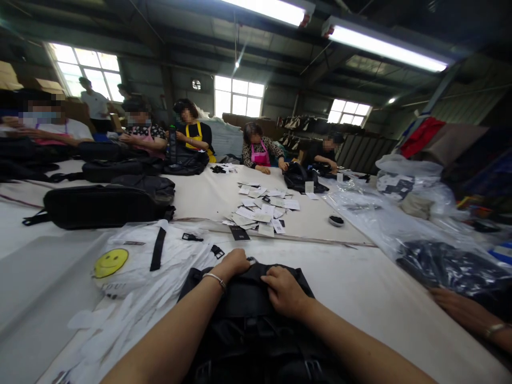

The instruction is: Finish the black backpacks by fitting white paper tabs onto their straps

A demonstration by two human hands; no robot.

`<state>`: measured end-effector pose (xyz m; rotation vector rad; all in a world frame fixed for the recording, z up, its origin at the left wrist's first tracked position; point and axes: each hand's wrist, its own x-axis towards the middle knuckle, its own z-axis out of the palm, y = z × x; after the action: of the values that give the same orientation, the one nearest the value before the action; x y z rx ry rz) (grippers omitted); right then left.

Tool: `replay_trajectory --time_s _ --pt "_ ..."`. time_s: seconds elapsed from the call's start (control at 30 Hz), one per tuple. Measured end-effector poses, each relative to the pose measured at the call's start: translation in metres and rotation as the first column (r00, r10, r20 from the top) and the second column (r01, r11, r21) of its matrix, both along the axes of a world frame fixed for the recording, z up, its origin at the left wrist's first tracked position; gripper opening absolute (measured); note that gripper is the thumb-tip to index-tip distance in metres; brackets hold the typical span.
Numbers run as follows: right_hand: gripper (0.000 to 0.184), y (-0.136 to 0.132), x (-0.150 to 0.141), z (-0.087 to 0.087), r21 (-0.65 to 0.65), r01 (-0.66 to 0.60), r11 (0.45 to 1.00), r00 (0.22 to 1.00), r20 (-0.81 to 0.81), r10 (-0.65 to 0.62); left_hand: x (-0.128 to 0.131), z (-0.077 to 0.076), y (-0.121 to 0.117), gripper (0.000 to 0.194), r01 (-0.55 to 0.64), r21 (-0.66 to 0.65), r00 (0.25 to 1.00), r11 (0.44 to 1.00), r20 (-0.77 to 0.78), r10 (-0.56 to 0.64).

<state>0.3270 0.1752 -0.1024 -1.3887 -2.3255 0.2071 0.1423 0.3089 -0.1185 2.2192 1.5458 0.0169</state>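
A black fabric bag (248, 314) lies on the white table (360, 288) right in front of me. My left hand (234, 263), with a thin bracelet on the wrist, is closed on the bag's far top edge. Close beside it my right hand (285, 290) presses down on the same edge with its fingers curled into the fabric. Both forearms reach over the bag's body, hiding much of it.
A white plastic bag with a yellow smiley face (111, 262) and black straps lies to the left. Paper tags (262, 210) are scattered mid-table. Black bags (104, 205) sit far left. Clear plastic-wrapped goods (448, 266) lie right, near another person's hand (460, 309). Several workers sit at the far side.
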Motion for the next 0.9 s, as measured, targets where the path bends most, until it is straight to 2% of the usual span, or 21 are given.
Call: replay_trajectory --time_s 0.07,0.13,0.23,0.33,0.43,0.5,0.6,0.63,0.7,0.8,0.9 --pt "0.029 0.018 0.003 0.014 -0.126 -0.006 0.992 0.998 -0.059 -0.001 -0.005 -0.001 -0.002 0.028 -0.032 0.044 0.998 0.999 0.065 0.029" --pt "0.028 0.044 0.003 0.029 -0.209 -0.004 0.978 0.998 -0.067 -0.01 -0.008 -0.003 -0.004 0.028 -0.059 0.077 0.991 0.995 0.123 0.05" --pt "0.03 0.091 -0.007 0.042 -0.192 0.04 0.981 0.999 -0.016 -0.043 -0.01 -0.005 -0.008 0.021 -0.092 0.103 0.979 0.99 0.189 0.072" --pt "0.032 0.128 -0.03 0.037 -0.209 0.076 0.975 0.997 0.042 -0.069 -0.011 -0.006 -0.01 0.015 -0.119 0.109 0.968 0.987 0.235 0.09" --pt "0.038 0.149 -0.055 0.026 -0.267 0.081 0.96 0.996 0.043 -0.073 -0.012 -0.008 -0.009 0.014 -0.137 0.106 0.959 0.985 0.265 0.105" --pt "0.045 0.157 -0.064 0.024 -0.282 0.066 0.957 0.996 -0.033 -0.079 -0.013 -0.009 -0.009 0.012 -0.15 0.106 0.952 0.983 0.282 0.115" --pt "0.058 0.169 -0.06 0.035 -0.26 0.074 0.963 0.95 -0.274 -0.147 -0.013 -0.01 -0.009 0.01 -0.178 0.112 0.94 0.978 0.313 0.136" --pt "0.059 0.173 -0.055 0.042 -0.253 0.091 0.963 0.908 -0.377 -0.185 -0.013 -0.01 -0.009 0.009 -0.189 0.113 0.934 0.975 0.328 0.143" --pt "0.06 0.18 -0.041 0.054 -0.26 0.128 0.957 0.77 -0.582 -0.261 -0.012 -0.01 -0.01 0.01 -0.21 0.116 0.917 0.971 0.368 0.155" --pt "0.054 0.176 -0.021 0.061 -0.33 0.118 0.936 0.479 -0.807 -0.345 -0.011 -0.009 -0.01 0.016 -0.234 0.12 0.871 0.965 0.467 0.153" --pt "0.038 0.153 -0.008 0.052 -0.405 0.029 0.914 0.195 -0.894 -0.403 -0.012 -0.008 -0.008 0.021 -0.253 0.112 0.791 0.961 0.596 0.139"
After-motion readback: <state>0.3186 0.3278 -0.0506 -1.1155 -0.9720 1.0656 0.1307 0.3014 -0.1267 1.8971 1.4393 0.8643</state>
